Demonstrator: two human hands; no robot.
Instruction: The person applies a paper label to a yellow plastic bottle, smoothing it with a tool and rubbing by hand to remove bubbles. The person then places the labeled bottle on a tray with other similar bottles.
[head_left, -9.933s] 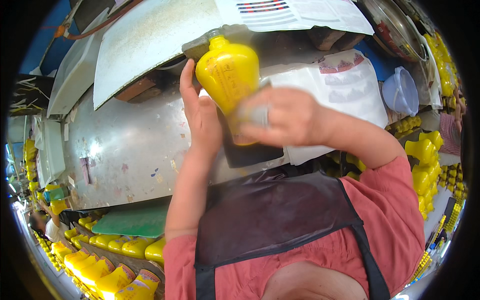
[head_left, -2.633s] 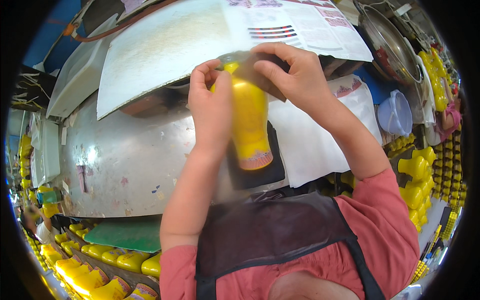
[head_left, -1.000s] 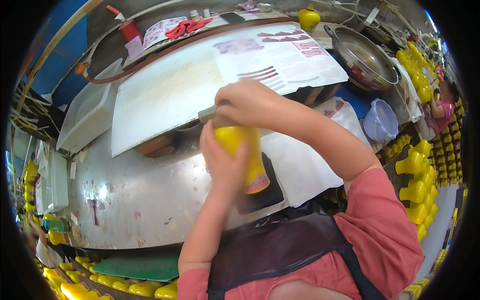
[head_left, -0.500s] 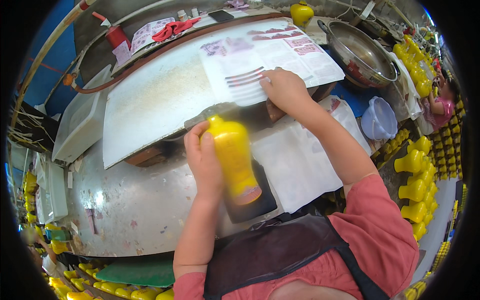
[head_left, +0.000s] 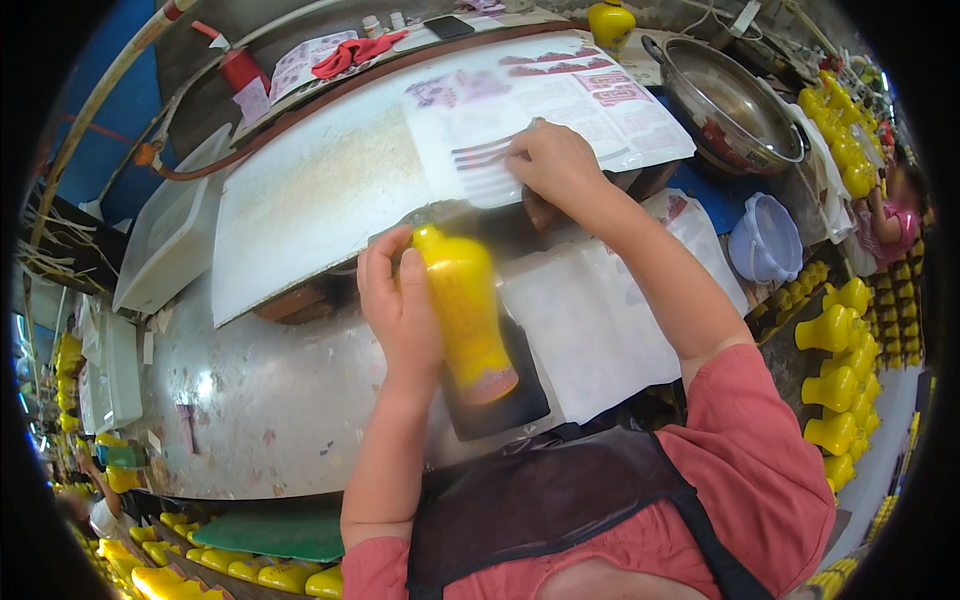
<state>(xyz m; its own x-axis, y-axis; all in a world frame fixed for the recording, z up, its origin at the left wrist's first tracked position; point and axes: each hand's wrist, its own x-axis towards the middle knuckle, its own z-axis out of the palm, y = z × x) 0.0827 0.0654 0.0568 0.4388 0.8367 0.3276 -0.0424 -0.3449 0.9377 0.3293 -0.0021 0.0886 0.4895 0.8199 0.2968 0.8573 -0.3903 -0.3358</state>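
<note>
A glossy yellow bottle (head_left: 468, 310) lies tilted on a dark pad (head_left: 500, 414), its neck pointing away from me and a patterned band near its base. My left hand (head_left: 398, 300) holds it at the neck and shoulder, thumb on top. Over the white board my right hand (head_left: 557, 160) is closed, its fingertips bent down on a sheet of dark and pale curved strips (head_left: 478, 160). The fingers cover the strips' right ends, so whatever they pinch is hidden.
White board (head_left: 310, 190) with printed sheets lies ahead. Metal wok (head_left: 730, 100) and pale blue bucket (head_left: 765, 238) are at right, white trough (head_left: 165, 235) at left. White paper (head_left: 590, 330) lies right of the bottle. Yellow bottles (head_left: 840, 370) crowd the right; a person (head_left: 890, 215) sits beyond.
My right hand has shifted slightly left across the strips, its fingers curling further over them. The left hand and the bottle stay nearly in place; the view has shifted slightly.
</note>
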